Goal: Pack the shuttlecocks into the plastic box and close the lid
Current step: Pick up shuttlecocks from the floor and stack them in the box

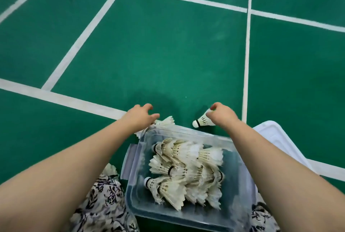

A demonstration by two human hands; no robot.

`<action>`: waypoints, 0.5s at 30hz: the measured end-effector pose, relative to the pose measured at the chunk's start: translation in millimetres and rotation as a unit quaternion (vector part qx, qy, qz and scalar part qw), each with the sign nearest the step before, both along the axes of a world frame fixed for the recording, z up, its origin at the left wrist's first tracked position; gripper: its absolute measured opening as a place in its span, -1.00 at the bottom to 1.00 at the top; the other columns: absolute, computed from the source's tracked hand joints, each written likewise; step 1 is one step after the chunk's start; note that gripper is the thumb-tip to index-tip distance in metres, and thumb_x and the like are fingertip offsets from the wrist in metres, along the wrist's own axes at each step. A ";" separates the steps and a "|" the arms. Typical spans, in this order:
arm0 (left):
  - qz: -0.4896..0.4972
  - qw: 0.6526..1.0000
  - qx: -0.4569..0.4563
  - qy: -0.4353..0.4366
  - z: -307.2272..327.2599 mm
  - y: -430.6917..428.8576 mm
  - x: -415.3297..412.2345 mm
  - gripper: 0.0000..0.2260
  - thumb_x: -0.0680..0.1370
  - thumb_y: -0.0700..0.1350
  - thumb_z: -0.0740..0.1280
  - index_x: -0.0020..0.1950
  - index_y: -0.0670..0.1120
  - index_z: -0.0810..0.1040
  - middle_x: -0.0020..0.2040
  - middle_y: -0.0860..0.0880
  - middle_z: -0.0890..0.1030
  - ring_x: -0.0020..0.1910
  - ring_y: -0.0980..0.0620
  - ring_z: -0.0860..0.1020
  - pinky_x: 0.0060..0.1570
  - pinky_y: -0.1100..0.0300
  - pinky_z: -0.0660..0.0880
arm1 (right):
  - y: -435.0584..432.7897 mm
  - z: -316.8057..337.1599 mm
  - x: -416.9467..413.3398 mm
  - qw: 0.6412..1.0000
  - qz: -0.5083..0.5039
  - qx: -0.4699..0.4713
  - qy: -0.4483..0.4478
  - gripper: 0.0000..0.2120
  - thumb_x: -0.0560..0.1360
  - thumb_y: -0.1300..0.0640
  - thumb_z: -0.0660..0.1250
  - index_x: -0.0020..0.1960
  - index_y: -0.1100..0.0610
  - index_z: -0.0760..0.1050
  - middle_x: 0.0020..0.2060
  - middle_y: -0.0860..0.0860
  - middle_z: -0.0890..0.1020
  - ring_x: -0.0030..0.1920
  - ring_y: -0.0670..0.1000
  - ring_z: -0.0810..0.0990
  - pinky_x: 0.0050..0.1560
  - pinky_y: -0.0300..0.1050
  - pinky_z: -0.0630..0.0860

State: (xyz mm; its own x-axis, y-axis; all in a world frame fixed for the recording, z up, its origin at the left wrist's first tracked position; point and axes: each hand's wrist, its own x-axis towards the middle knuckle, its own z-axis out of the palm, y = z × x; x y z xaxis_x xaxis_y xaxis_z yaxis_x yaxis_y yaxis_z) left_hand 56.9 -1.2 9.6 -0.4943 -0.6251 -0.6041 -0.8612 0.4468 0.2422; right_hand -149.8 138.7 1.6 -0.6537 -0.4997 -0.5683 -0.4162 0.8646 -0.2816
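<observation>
Both hands reach out past the far rim of the box. The right hand point(223, 114) pinches a single shuttlecock point(201, 121) by its feathers, cork end down and just above the floor. The left hand point(141, 115) hangs with fingers loosely spread and holds nothing, right over a small heap of loose shuttlecocks point(164, 122) lying on the floor against the box's far left corner.

Nearest the person, the clear plastic box point(240, 192) sits on the green court floor point(149, 45) between the knees, open, with a good pile of packed shuttlecocks point(184, 172) inside. One more stray shuttlecock point(110, 169) lies by its left side. The white lid point(276, 134) rests on the floor at the box's right, not yet fitted.

Packing looks well along; the held one, the strays and the lid remain.
</observation>
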 end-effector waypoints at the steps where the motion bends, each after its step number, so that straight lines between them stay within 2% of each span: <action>1: 0.003 1.000 0.007 -0.014 -6.6 -3.8 1.4 -0.45 0.54 0.22 0.17 0.46 0.00 0.22 0.38 -0.25 0.33 0.28 -0.22 0.43 0.28 0.01 0.37 | -3.9 -6.0 -1.2 1.000 0.002 0.022 -0.009 -0.59 0.51 0.05 0.21 0.33 0.12 0.35 0.24 0.14 0.52 0.21 0.16 0.51 0.10 -0.06 0.44; 5: -0.025 0.998 0.041 -0.035 -28.7 -13.3 4.9 -0.34 0.45 0.27 0.29 0.47 0.04 0.21 0.39 -0.24 0.31 0.28 -0.20 0.43 0.28 0.04 0.37 | -19.2 -21.6 -2.8 0.998 0.014 0.052 -0.020 -0.49 0.48 0.06 0.25 0.40 0.10 0.26 0.24 0.15 0.51 0.21 0.17 0.50 0.13 -0.05 0.45; 10: -0.120 0.992 0.035 -0.008 -51.2 -12.8 1.6 -0.41 0.46 0.21 0.33 0.43 0.10 0.26 0.27 -0.17 0.41 0.20 -0.16 0.45 0.17 0.05 0.43 | -34.1 -27.6 5.1 0.999 0.042 0.005 -0.025 -0.58 0.51 0.21 0.19 0.36 0.05 0.36 0.26 0.08 0.53 0.25 0.13 0.49 0.16 -0.07 0.46; 15: -0.196 0.980 -0.029 -0.028 -58.8 -14.9 -2.7 -0.50 0.48 0.24 0.25 0.40 0.21 0.27 0.19 -0.10 0.42 0.19 -0.12 0.40 0.07 -0.02 0.50 | -48.9 -20.7 28.2 0.984 0.101 -0.026 -0.142 -0.69 0.51 0.24 0.28 0.24 0.07 0.50 0.24 0.05 0.55 0.21 0.06 0.52 0.16 -0.14 0.43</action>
State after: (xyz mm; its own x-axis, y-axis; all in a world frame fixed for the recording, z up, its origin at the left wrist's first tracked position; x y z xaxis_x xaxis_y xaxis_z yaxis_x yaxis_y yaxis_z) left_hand 54.3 -16.1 -49.1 -0.6695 -0.4286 -0.6067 -0.6326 0.7571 0.1633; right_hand -121.5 89.8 -19.1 -0.3569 -0.6366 -0.6836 -0.4755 0.7537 -0.4537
